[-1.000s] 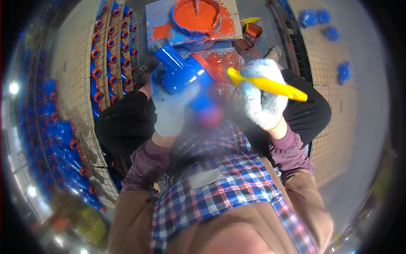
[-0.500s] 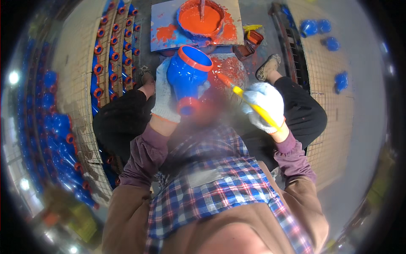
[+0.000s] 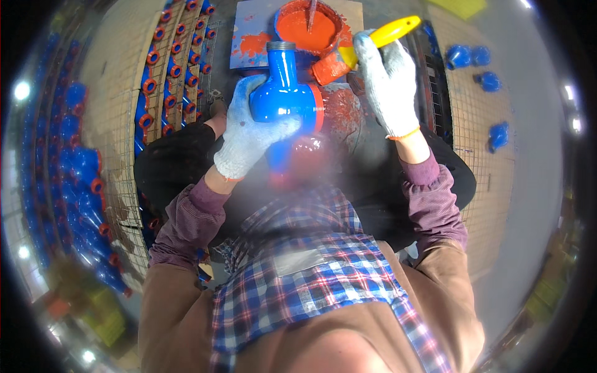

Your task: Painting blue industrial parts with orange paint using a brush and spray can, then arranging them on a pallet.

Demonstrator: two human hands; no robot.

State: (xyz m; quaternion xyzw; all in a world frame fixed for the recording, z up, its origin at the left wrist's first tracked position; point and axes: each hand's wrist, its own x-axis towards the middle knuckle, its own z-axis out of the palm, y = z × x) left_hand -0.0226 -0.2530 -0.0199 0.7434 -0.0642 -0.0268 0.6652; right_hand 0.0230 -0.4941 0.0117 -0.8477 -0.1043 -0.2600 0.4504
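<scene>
My gloved left hand [image 3: 249, 127] is wrapped round a blue-painted pipe fitting [image 3: 283, 90] with a rounded body. Its threaded grey neck points away from me, and its right-hand end is ringed in red. A blurred blue and red patch lies below it; I cannot tell its shape. In my gloved right hand [image 3: 390, 78] is a paintbrush [image 3: 393, 31] with a yellow handle. Its red-coated bristles point down and left, to the right of the fitting and apart from it. Just beyond is a pot [image 3: 278, 26] of red-orange paint with a stick standing in it.
The pot sits on a paint-spattered board [image 3: 244, 37]. At left, mesh racks [image 3: 138, 186] carry rows of blue fittings with red ends. Several blue fittings [image 3: 488, 81] rest on a mesh-covered surface [image 3: 482, 168] at right. A red-spattered round surface [image 3: 342, 112] lies between my legs.
The fitting has turned in my left hand, bringing its threaded neck to the far side and its red end to the right. My right hand has moved away from me, swinging the brush handle upward.
</scene>
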